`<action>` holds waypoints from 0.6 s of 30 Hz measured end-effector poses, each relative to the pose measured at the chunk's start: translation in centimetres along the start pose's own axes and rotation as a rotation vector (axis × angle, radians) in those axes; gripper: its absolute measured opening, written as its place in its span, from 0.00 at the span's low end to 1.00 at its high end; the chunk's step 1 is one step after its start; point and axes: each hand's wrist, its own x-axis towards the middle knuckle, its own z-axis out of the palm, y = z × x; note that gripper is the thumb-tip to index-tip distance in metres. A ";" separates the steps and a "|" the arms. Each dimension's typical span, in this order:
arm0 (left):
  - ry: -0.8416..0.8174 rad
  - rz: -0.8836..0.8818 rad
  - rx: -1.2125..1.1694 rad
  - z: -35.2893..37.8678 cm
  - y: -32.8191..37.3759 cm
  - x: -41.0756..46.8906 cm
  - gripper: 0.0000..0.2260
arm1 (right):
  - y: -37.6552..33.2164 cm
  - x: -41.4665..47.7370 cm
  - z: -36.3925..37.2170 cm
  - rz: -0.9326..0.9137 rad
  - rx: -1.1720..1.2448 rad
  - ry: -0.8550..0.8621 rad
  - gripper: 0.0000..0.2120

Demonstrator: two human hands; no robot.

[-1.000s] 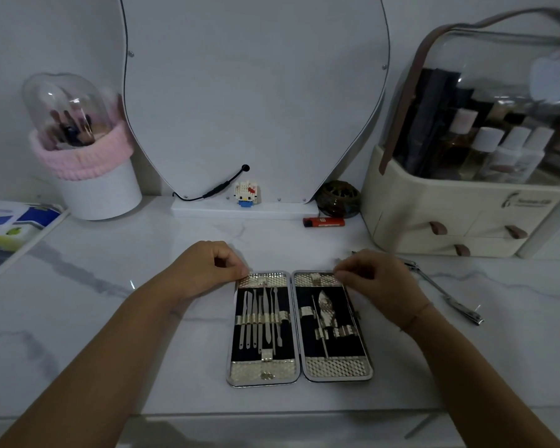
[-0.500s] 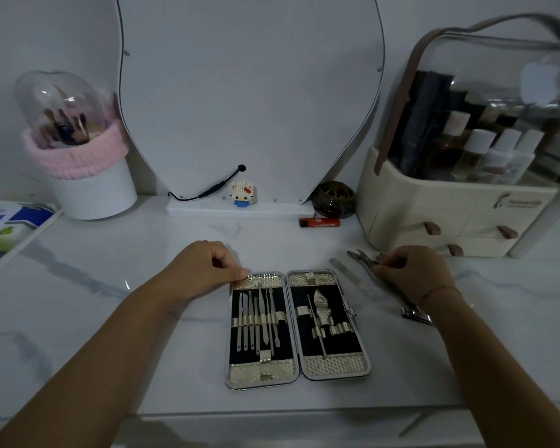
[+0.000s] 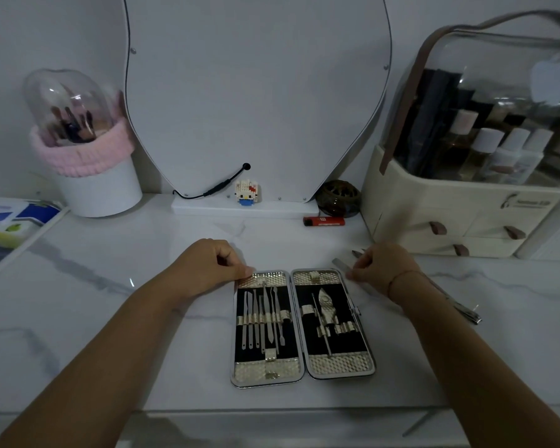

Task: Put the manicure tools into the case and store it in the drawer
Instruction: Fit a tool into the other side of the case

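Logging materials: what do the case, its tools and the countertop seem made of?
Case: probably metal-framed, shiny embossed gold-tone panels, dark matte lining. Tools: likely polished steel, by silvery glints. Countertop: glossy marble look, grey veins; stone or laminate unclear.

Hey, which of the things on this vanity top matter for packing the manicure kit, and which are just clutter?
For the job: manicure case, left hand at its corner; flat metal tool pinched by the right hand; nippers; drawer organizer.

Lying about: lighter, brick figure, brush holder, wipes pack, mirror, dark jar.
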 end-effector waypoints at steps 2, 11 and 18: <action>0.003 0.002 0.009 0.0 0.0 0.0 0.10 | 0.0 0.2 0.0 0.003 0.006 -0.011 0.07; -0.007 -0.022 0.005 0.0 0.0 -0.1 0.09 | -0.1 0.1 -0.1 -0.026 -0.025 0.006 0.07; -0.012 -0.034 -0.021 0.0 0.2 -0.2 0.08 | -0.3 0.0 -0.1 -0.099 -0.009 0.025 0.07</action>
